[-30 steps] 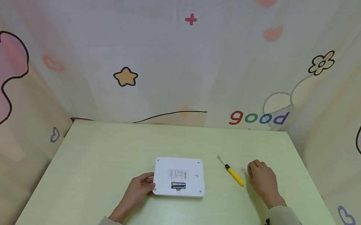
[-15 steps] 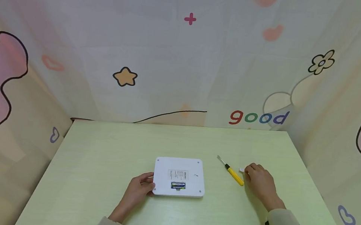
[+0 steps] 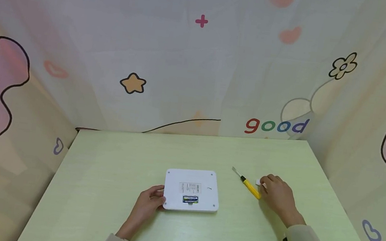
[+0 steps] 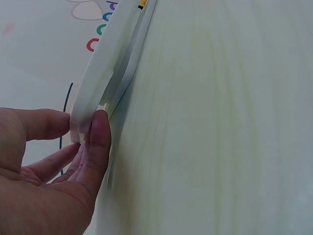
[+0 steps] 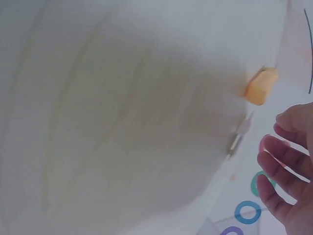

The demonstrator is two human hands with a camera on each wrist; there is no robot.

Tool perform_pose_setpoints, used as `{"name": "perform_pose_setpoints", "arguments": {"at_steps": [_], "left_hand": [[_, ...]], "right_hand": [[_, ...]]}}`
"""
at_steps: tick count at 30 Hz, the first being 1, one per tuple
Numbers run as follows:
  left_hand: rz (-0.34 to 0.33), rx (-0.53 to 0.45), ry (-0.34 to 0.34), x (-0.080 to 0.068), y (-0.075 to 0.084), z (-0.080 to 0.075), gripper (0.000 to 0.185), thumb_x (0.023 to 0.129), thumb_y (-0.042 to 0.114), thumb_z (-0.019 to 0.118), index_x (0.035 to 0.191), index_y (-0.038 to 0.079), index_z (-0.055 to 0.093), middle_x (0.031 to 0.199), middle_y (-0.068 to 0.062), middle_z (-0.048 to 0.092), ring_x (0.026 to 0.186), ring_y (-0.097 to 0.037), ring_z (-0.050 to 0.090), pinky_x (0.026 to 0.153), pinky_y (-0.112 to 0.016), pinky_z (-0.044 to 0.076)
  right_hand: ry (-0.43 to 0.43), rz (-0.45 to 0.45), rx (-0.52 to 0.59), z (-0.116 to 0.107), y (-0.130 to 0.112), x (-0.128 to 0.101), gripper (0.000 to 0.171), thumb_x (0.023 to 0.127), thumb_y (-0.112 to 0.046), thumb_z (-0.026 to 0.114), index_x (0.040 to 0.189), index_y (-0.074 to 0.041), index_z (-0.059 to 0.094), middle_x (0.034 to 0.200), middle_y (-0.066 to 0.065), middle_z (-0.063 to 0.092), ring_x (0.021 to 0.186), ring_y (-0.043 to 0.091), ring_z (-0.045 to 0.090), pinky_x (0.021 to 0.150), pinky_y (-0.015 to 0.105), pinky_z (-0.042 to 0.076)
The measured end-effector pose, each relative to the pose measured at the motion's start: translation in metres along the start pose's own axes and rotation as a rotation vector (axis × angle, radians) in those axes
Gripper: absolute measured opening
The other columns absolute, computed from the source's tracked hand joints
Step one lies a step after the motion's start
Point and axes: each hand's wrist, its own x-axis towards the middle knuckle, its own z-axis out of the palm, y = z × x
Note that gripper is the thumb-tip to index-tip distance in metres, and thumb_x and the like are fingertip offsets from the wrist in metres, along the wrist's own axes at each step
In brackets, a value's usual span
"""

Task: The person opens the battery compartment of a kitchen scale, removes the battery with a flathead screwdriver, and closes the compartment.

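Head view shows your left hand [image 3: 148, 203] pinching the white scale's [image 3: 192, 190] corner on the tabletop [image 3: 107, 174], while your right hand [image 3: 278, 195], fingers curled, touches a small white piece [image 3: 259, 182] beside the screwdriver [image 3: 247, 183].

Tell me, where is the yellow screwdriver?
In the head view the yellow screwdriver lies on the table, right of the white device, just beside the right hand.

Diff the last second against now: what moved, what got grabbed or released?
The right hand slid slightly left and toward the person, closing on the small white piece beside the yellow screwdriver; its fingertips now sit at that piece, though a grip cannot be confirmed. Nothing was visibly let go. Unchanged: the left hand holds the left edge of the white device, battery bay open, and the screwdriver lies where it was.
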Motion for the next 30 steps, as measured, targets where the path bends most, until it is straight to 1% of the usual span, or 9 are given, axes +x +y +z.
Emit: {"name": "perform_pose_setpoints", "arguments": {"at_steps": [6,10,14,20,25,30], "left_hand": [[0.013,0.0,0.004,0.0,0.001,0.0,0.047,0.09,0.006,0.063,0.136,0.003,0.054,0.111,-0.017,0.065,0.087,-0.019,0.066,0.072,-0.03,0.059],[0.014,-0.002,0.006,0.0,0.001,0.0,0.048,0.09,0.006,0.063,0.137,0.003,0.053,0.112,-0.017,0.065,0.087,-0.019,0.065,0.072,-0.03,0.059],[0.008,0.008,0.01,0.001,0.002,0.001,0.049,0.09,0.007,0.062,0.137,0.004,0.053,0.113,-0.017,0.065,0.086,-0.019,0.065,0.071,-0.029,0.058],[-0.011,0.002,0.011,0.003,0.002,0.001,0.049,0.089,0.007,0.062,0.137,0.006,0.054,0.114,-0.016,0.065,0.086,-0.018,0.065,0.071,-0.028,0.059],[-0.004,-0.012,0.011,0.002,0.002,0.0,0.049,0.088,0.006,0.063,0.137,0.004,0.054,0.115,-0.018,0.064,0.086,-0.019,0.066,0.07,-0.029,0.059],[-0.005,-0.037,0.001,0.003,0.0,0.001,0.05,0.088,0.005,0.063,0.137,0.003,0.053,0.116,-0.02,0.063,0.087,-0.018,0.065,0.07,-0.03,0.06]], "right_hand": [[-0.037,0.029,0.018,-0.01,-0.013,0.002,0.012,0.086,-0.013,0.073,0.096,-0.007,0.071,0.096,0.009,0.07,0.082,0.026,0.063,0.065,0.04,0.057],[-0.062,0.049,0.03,-0.013,-0.022,0.002,0.014,0.087,-0.013,0.071,0.099,-0.007,0.071,0.097,0.009,0.07,0.083,0.025,0.063,0.063,0.039,0.057],[-0.109,0.065,0.033,-0.012,-0.029,0.003,0.02,0.087,-0.015,0.071,0.105,-0.007,0.07,0.099,0.009,0.07,0.084,0.025,0.064,0.062,0.039,0.056],[-0.173,0.079,0.041,-0.007,-0.037,0.006,0.029,0.086,-0.017,0.073,0.112,-0.005,0.068,0.106,0.012,0.069,0.089,0.029,0.065,0.067,0.045,0.058],[-0.182,0.101,0.053,-0.005,-0.042,0.008,0.032,0.086,-0.017,0.072,0.115,-0.005,0.067,0.109,0.013,0.068,0.093,0.03,0.065,0.069,0.046,0.058],[-0.173,0.109,0.039,-0.001,-0.043,0.008,0.031,0.085,-0.016,0.073,0.112,-0.003,0.067,0.104,0.013,0.068,0.085,0.028,0.064,0.062,0.042,0.057]]}}
